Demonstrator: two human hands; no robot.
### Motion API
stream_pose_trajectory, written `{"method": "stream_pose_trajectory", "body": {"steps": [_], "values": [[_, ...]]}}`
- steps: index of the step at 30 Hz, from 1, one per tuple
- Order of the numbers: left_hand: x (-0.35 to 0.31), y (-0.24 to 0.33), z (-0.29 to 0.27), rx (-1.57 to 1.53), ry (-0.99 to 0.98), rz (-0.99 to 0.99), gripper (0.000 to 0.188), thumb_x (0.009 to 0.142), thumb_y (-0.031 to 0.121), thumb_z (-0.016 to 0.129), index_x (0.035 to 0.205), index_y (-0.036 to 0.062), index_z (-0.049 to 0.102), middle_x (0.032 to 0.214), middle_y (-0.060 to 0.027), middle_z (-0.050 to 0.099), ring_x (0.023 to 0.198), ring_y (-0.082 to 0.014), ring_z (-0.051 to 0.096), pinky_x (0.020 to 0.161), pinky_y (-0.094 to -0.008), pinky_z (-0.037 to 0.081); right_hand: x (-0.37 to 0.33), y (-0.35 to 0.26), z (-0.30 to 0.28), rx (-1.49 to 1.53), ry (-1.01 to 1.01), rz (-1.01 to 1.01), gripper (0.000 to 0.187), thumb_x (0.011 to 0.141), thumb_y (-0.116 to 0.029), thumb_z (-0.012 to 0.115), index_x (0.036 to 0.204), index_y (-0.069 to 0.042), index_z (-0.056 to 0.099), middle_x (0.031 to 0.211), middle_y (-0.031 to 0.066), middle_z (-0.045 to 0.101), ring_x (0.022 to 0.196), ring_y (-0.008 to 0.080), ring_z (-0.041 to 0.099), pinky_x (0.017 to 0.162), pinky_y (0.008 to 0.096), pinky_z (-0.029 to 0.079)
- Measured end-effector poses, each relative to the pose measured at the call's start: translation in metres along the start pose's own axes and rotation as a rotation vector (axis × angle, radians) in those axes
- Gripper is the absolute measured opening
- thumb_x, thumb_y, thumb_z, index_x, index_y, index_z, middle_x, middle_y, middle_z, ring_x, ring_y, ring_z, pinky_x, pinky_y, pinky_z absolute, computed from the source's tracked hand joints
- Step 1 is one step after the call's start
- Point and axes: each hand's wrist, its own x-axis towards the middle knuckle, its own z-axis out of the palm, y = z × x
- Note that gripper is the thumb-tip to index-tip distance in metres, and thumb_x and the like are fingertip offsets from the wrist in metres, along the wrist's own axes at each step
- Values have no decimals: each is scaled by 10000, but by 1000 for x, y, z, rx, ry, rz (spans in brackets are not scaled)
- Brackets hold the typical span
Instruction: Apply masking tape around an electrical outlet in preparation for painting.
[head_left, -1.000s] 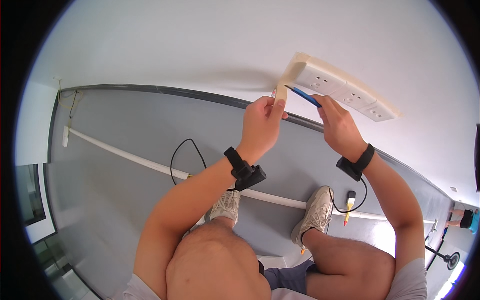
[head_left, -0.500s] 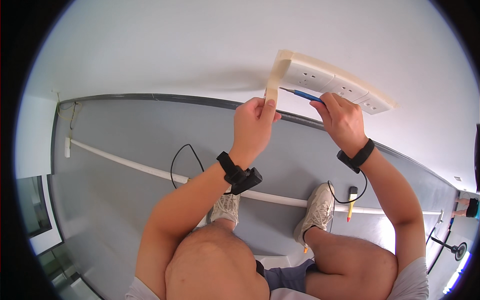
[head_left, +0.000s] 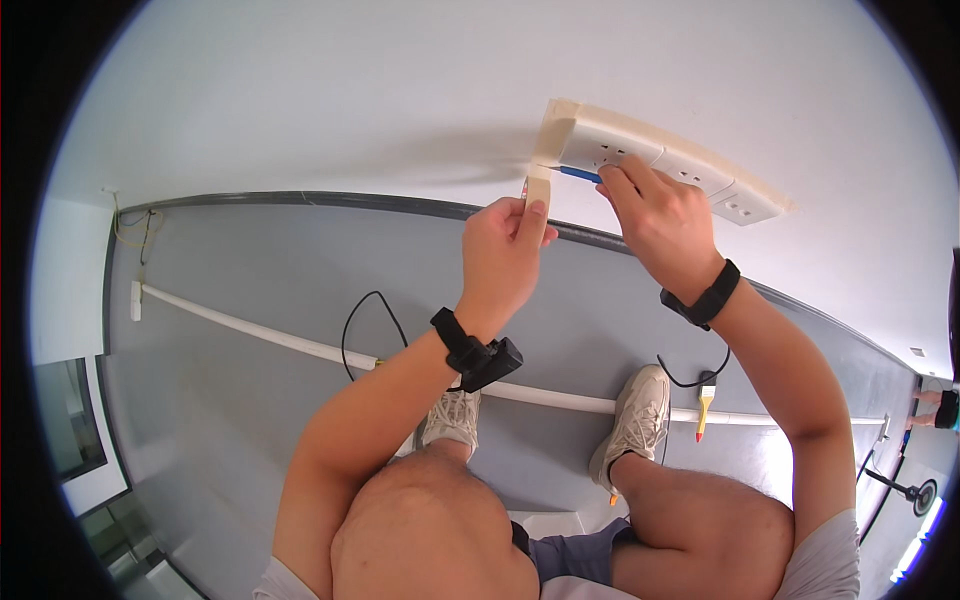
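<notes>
My left hand (head_left: pixel 505 245) grips a roll of masking tape (head_left: pixel 538 190) between thumb and fingers. From the roll, a pale strip of tape (head_left: pixel 553 135) runs up the wall along the left end of a white socket panel (head_left: pixel 650 155). In my right hand (head_left: pixel 665 215) is a slim blue-handled craft knife (head_left: pixel 579 173), pinched like a pen and pointing left. Its thin metal tip is at the tape just above the roll; whether it touches cannot be made out. More tape borders the panel's upper edge.
A dark baseboard (head_left: pixel 390 203) runs below the panel. White trunking (head_left: pixel 250 325) crosses the grey floor past my shoes (head_left: pixel 640 415). A yellow-handled brush (head_left: pixel 705 405) and black cables lie near the right shoe. At the far right are a fan (head_left: pixel 920 497) and part of another person.
My right hand has moved left and slightly up, bringing the knife tip from beside the tape to the strip. The left hand with the roll has shifted slightly left.
</notes>
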Motion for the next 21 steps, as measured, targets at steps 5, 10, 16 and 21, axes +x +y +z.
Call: {"method": "stream_pose_trajectory", "body": {"steps": [5,10,16,21], "values": [[-1,-2,-1,2,4,3,336,1105,254,649,1047,-73,700,849,-55,747,803,-102,714,763,-258,545,1,-2,5,-21,-9,-16,166,815,-31,715,958,-85,652,869,17,586,677,158,641,510,328,499],[-1,-5,1,-43,5,1,338,1106,253,651,1054,-77,702,856,-56,744,799,-110,718,767,-261,551,4,-2,6,-15,-16,-30,177,803,-21,712,949,-85,635,857,14,578,672,147,634,501,318,496],[-1,0,1,0,4,5,335,1108,248,649,1057,-79,703,867,-57,743,813,-118,733,762,-262,554,3,-3,6,-60,-43,-26,178,800,-25,713,946,-81,627,861,11,580,643,139,628,480,323,489],[-1,-4,2,2,12,29,341,1109,250,647,1052,-82,702,867,-57,739,816,-122,736,765,-263,562,4,-4,6,-75,-58,-35,185,792,-33,722,947,-78,632,886,13,594,629,142,633,480,323,500]]}}
